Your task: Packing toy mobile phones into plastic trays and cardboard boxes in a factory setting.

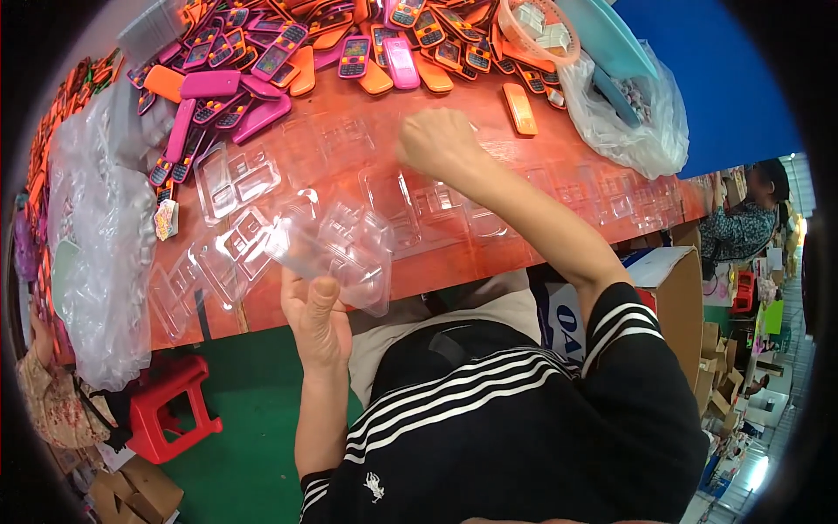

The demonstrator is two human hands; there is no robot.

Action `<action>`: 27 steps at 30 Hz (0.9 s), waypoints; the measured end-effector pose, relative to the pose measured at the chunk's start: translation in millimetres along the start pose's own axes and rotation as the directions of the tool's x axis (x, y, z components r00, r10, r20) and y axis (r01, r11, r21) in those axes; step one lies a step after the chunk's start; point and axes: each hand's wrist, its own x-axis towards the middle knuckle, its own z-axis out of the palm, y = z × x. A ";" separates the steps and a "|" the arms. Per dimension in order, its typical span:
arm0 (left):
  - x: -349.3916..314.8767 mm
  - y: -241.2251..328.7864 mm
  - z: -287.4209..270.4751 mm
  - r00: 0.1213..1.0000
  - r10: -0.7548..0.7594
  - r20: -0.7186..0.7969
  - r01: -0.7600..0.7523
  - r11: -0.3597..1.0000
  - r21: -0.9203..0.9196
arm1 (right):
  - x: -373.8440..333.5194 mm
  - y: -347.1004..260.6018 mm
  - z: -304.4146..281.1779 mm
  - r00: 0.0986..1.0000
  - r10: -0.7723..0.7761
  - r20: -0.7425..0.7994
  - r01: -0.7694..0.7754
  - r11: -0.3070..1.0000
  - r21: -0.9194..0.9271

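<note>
My left hand (319, 319), at the near table edge, grips clear plastic blister trays (362, 253) with its thumb uppermost. They look nested, but I cannot tell how many. Over the middle of the red table (323, 96), my right hand (436, 144) is curled into a fist, its back toward me. Whatever its fingers hold, if anything, is hidden beneath it. Molded clear trays (240, 179) lie in a row along the table on both sides of my hands. Toy phones in orange and pink (353, 57) are heaped beyond them, and one orange phone (519, 109) lies apart at the right.
A pink basket (539, 31) with small white pieces stands at the far right, beside a clear bag (628, 131) of small parts. Plastic bags (100, 236) drape over the left side. Below are a red stool (175, 410) and a cardboard box (668, 288). Another person (746, 214) sits far right.
</note>
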 end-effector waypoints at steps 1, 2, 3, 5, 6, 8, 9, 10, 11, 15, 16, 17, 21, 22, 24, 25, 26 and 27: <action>-0.3 2.2 2.8 0.999 -0.049 0.003 0.049 0.998 -0.031 | 3.6 0.9 5.9 1.000 -0.010 -0.001 0.010 1.000 0.001; -0.2 3.0 5.2 0.995 -0.099 0.010 0.099 0.993 -0.061 | 4.6 2.6 8.6 1.000 -0.006 0.000 0.006 1.000 0.002; 0.3 2.2 4.5 0.995 -0.100 0.008 0.100 0.993 -0.059 | 6.2 1.9 10.3 1.000 -0.018 -0.021 0.019 0.999 0.048; 2.9 -0.5 4.2 0.995 -0.093 0.030 0.095 0.993 -0.064 | 3.1 3.6 8.9 0.999 -0.018 -0.042 0.022 0.996 0.092; 4.7 -2.3 4.8 0.995 -0.099 0.034 0.101 0.993 -0.064 | -3.2 3.9 4.9 0.997 -0.003 -0.082 0.017 0.985 0.171; 6.2 -1.8 8.0 0.986 -0.158 0.045 0.160 0.986 -0.044 | -16.9 3.0 -9.0 0.992 0.022 -0.121 0.008 0.969 0.247; 6.9 -1.3 9.9 0.984 -0.166 0.061 0.169 0.985 -0.045 | -25.9 4.7 -19.3 0.992 0.051 -0.118 -0.015 0.958 0.287; 6.0 -0.1 12.2 0.986 -0.155 0.053 0.158 0.987 -0.040 | -34.5 10.4 -26.4 0.990 0.086 -0.115 -0.044 0.945 0.324; 6.3 -1.0 15.5 0.989 -0.143 0.043 0.144 0.989 -0.035 | -33.6 26.5 -22.6 0.962 0.159 -0.221 -0.118 0.975 0.188; 7.8 -5.2 28.3 0.982 -0.171 0.085 0.171 0.985 0.007 | -34.6 127.0 -9.6 0.868 0.497 0.013 -0.495 0.867 -0.060; 6.5 -6.9 36.0 0.980 -0.183 0.079 0.184 0.983 -0.005 | -39.4 144.2 -1.1 0.840 0.541 0.042 -0.533 0.837 -0.122; 5.9 -9.5 38.5 0.981 -0.174 0.087 0.175 0.984 -0.004 | -40.6 154.5 4.7 0.814 0.561 0.149 -0.548 0.828 -0.121; 7.6 -16.3 41.4 0.983 -0.161 0.085 0.162 0.987 -0.001 | -43.0 168.5 11.4 0.813 0.576 0.088 -0.577 0.817 -0.019; 8.2 -16.9 37.9 0.984 -0.166 0.070 0.167 0.986 -0.004 | -41.2 157.6 -3.5 0.832 0.544 0.109 -0.548 0.836 0.010; 7.0 -16.0 38.2 0.984 -0.174 0.049 0.174 0.985 -0.002 | -30.9 144.1 -29.3 0.892 0.438 0.111 -0.448 0.889 0.096; 8.5 -15.4 43.8 0.982 -0.177 0.067 0.178 0.984 0.001 | -17.9 145.1 -35.4 0.916 0.383 0.122 -0.402 0.879 0.257; 10.3 -16.2 48.5 0.980 -0.181 0.081 0.181 0.983 0.005 | 1.9 149.7 -38.4 0.938 0.325 0.123 -0.346 0.842 0.414; 11.9 -17.1 52.0 0.980 -0.184 0.075 0.183 0.983 0.009 | 23.6 150.1 -44.6 0.938 0.344 0.044 -0.336 0.870 0.362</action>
